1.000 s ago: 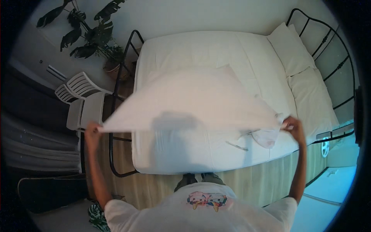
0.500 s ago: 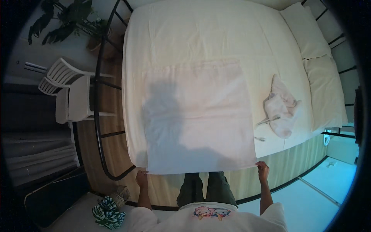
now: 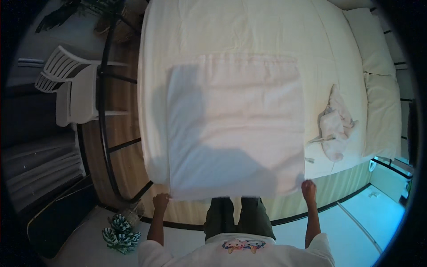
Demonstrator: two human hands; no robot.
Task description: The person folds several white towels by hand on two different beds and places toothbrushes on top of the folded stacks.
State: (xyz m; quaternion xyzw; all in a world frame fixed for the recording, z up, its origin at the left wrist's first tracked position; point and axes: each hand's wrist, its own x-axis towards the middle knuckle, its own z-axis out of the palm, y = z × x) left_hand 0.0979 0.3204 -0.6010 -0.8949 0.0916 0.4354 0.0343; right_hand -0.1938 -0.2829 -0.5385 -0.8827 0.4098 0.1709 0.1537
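Dim room with a grey curtain (image 3: 42, 173) begins at the far left, and beside it stand white chairs (image 3: 82, 100) with slatted backs. Next to them comes the black metal frame (image 3: 103, 115) of the bed, above a wooden floor (image 3: 122, 164). Near the lower left there is a plant (image 3: 121, 233) with green and white leaves. Further to the right, the person's left hand (image 3: 161, 201) is closed, and its fingers (image 3: 166, 196) pinch the near left corner of a pale pinkish cloth (image 3: 249, 111). From these fingers the cloth extends away and to the right; it is spread almost flat on the white bed (image 3: 249, 26), with some soft wrinkles and the shadow of the person across it. Its near edge hangs between the two hands, just in front of the dark trousers (image 3: 220, 216). At the other end of this edge, the right hand (image 3: 308, 190) is curled at the near right corner, with the fingers pressed together on the cloth; the exact position of each finger is too small to tell. To the right of the cloth, well apart from its far edge, a crumpled cloth (image 3: 336, 133) lies on the bed, and at the far right two pillows (image 3: 381, 118) rest side by side.
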